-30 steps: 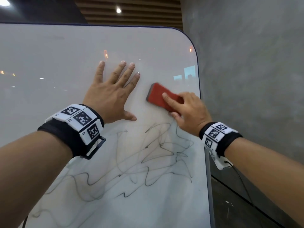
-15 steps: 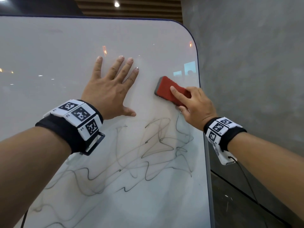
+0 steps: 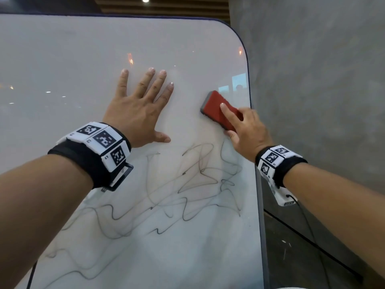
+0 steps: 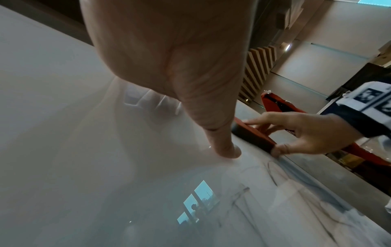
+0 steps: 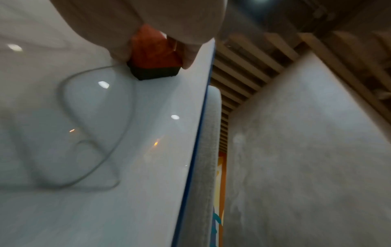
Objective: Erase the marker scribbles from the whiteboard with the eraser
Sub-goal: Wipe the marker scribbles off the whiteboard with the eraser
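A white whiteboard (image 3: 62, 59) with a dark rim fills the head view. Black marker scribbles (image 3: 187, 184) cover its lower right part, below both hands. My right hand (image 3: 245, 130) grips a red eraser (image 3: 214, 107) with a dark felt base and holds it flat on the board near the right edge, just above the scribbles. The eraser (image 5: 154, 56) shows between thumb and fingers in the right wrist view, and the eraser (image 4: 251, 133) also shows in the left wrist view. My left hand (image 3: 137, 109) lies flat on the board with fingers spread, left of the eraser.
A grey concrete wall (image 3: 323, 80) stands close to the board's right edge (image 3: 249, 80). A dark floor (image 3: 291, 257) shows in the narrow gap below. A black cable (image 3: 31, 274) hangs at the lower left.
My right hand has slid the eraser up and to the right along the board, toward its right edge. My left hand has stayed flat in place.
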Motion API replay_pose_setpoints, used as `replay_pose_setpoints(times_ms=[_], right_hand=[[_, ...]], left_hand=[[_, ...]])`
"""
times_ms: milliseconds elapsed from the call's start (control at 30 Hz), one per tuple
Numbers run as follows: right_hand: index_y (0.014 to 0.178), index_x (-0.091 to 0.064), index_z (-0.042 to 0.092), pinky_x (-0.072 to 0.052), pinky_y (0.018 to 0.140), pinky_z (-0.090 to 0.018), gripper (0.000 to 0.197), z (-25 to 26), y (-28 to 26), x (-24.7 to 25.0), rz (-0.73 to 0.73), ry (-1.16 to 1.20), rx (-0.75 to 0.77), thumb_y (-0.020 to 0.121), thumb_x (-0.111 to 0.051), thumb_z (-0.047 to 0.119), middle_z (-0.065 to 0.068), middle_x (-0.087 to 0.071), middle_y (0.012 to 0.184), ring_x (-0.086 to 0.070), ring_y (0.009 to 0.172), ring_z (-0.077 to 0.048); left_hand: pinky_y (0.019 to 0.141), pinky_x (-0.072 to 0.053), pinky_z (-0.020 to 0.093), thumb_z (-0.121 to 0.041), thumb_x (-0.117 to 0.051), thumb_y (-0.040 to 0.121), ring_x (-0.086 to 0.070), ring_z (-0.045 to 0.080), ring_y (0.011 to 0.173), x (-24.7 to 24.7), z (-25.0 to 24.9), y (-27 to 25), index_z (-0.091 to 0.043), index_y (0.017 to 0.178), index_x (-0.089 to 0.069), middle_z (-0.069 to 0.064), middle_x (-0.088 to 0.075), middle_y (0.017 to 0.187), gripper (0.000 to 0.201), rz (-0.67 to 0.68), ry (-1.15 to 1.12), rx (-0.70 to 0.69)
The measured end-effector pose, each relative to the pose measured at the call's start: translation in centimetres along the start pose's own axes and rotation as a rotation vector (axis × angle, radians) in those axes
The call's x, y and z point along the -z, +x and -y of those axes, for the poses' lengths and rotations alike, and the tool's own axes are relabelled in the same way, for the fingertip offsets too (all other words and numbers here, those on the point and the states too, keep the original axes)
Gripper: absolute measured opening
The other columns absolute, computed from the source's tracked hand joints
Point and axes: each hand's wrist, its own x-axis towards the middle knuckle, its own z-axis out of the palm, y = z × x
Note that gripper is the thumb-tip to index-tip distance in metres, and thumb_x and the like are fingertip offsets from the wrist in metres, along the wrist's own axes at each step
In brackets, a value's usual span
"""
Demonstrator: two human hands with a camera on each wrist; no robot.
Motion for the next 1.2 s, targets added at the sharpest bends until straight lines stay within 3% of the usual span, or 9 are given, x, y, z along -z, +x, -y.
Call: replay_pose_setpoints(times_ms=[167, 333, 467, 600, 667, 800, 1000, 1200], right_hand=[[0.146, -0.036, 0.025, -0.052, 0.069, -0.042, 0.08, 1.2, -2.3, 0.1, 0.086, -0.048, 0.282, 0.077, -0.076, 0.029, -0.018, -0.056, 0.102, -0.054, 0.081, -0.032], [0.147, -0.038, 0.024, -0.052, 0.071, -0.045, 0.08, 1.8, -0.4, 0.7, 0.012, 0.049, -0.003, 0.078, -0.078, 0.032, -0.016, -0.052, 0.098, -0.052, 0.08, -0.033], [0.147, -0.035, 0.025, -0.047, 0.07, -0.042, 0.076, 5.4, -3.5, -0.9, 0.054, 0.027, 0.247, 0.079, -0.069, 0.034, -0.015, -0.053, 0.099, -0.05, 0.081, -0.031], [0.146, -0.035, 0.027, -0.046, 0.07, -0.041, 0.074, 5.6, -3.5, -0.7, 0.073, 0.019, 0.314, 0.079, -0.066, 0.037, -0.015, -0.055, 0.098, -0.051, 0.081, -0.031], [0.146, -0.035, 0.027, -0.046, 0.07, -0.042, 0.073, 5.2, -3.0, -0.2, 0.085, 0.012, 0.317, 0.08, -0.065, 0.037, -0.014, -0.055, 0.1, -0.051, 0.082, -0.031], [0.147, -0.037, 0.025, -0.048, 0.072, -0.043, 0.075, 6.3, -2.7, 0.1, 0.066, 0.069, 0.168, 0.08, -0.068, 0.038, -0.013, -0.054, 0.101, -0.051, 0.083, -0.029], [0.145, -0.04, 0.028, -0.044, 0.068, -0.041, 0.07, 8.2, -2.6, 0.0, 0.063, 0.04, 0.377, 0.081, -0.066, 0.032, -0.015, -0.054, 0.098, -0.05, 0.08, -0.031], [0.146, -0.042, 0.026, -0.047, 0.074, -0.043, 0.072, 8.6, -1.3, 0.5, 0.043, 0.074, 0.263, 0.08, -0.07, 0.031, -0.016, -0.053, 0.104, -0.05, 0.085, -0.032]], left_hand=[[0.117, 0.004, 0.063, -0.088, -0.031, 0.076, 0.018, 0.026, 0.151, 0.0, -0.2, -0.3, -0.019, 0.155, 0.019, 0.007, 0.021, 0.164, 0.116, 0.0, 0.002, 0.0], [0.119, 0.004, 0.062, -0.087, -0.028, 0.077, 0.019, 0.025, 0.151, -0.2, 0.0, -1.2, -0.02, 0.155, 0.02, 0.005, 0.023, 0.163, 0.113, 0.018, 0.02, -0.011], [0.119, 0.004, 0.062, -0.087, -0.025, 0.078, 0.019, 0.024, 0.151, -0.6, 0.4, -2.3, -0.022, 0.155, 0.02, 0.005, 0.024, 0.163, 0.111, 0.02, 0.029, -0.019], [0.119, 0.002, 0.062, -0.088, -0.023, 0.077, 0.018, 0.023, 0.151, -0.9, 1.0, -3.2, -0.023, 0.155, 0.021, 0.004, 0.023, 0.163, 0.11, 0.021, 0.031, -0.034], [0.119, 0.003, 0.062, -0.088, -0.023, 0.077, 0.018, 0.023, 0.151, -1.0, 1.2, -3.5, -0.024, 0.155, 0.021, 0.003, 0.023, 0.163, 0.11, 0.019, 0.032, -0.033], [0.119, 0.004, 0.062, -0.088, -0.025, 0.078, 0.017, 0.023, 0.151, -1.1, 1.2, -3.9, -0.024, 0.155, 0.02, 0.003, 0.022, 0.163, 0.109, 0.017, 0.029, -0.024], [0.118, 0.003, 0.063, -0.087, -0.027, 0.078, 0.016, 0.023, 0.152, -1.4, 1.8, -4.7, -0.026, 0.155, 0.02, 0.003, 0.022, 0.164, 0.109, 0.011, 0.042, -0.025], [0.118, 0.003, 0.063, -0.087, -0.026, 0.077, 0.015, 0.023, 0.152, -1.9, 2.9, -6.5, -0.027, 0.155, 0.02, 0.003, 0.022, 0.164, 0.109, 0.004, 0.045, -0.009]])
